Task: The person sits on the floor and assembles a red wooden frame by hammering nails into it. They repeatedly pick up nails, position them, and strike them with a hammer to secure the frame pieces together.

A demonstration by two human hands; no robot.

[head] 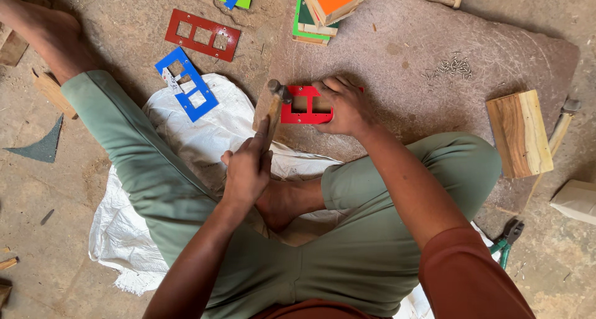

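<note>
The big reddish stone slab (447,40) takes up most of the floor ahead of the seated person, and everything else sits around it. Off its near-left edge a white woven sack (205,139) is spread under the person's green-trousered legs. At the slab's right edge lies a block of wood (518,133), with a second hammer (564,123) just beyond it. At the slab's far edge stands a stack of coloured boxes (326,8), orange on top. Left of the slab, on the bare floor, lie a dark red cut-out plate (202,35) and a blue one (186,83). On the slab's near-left corner lies a bright red cut-out plate (305,106); the right hand (344,105) presses down on it, fingers curled over its right end. The left hand (248,167) is clenched round the wooden handle of a hammer (276,102), its head just above the plate's left end. A scatter of small nails (450,67) lies further right on the slab.
</note>
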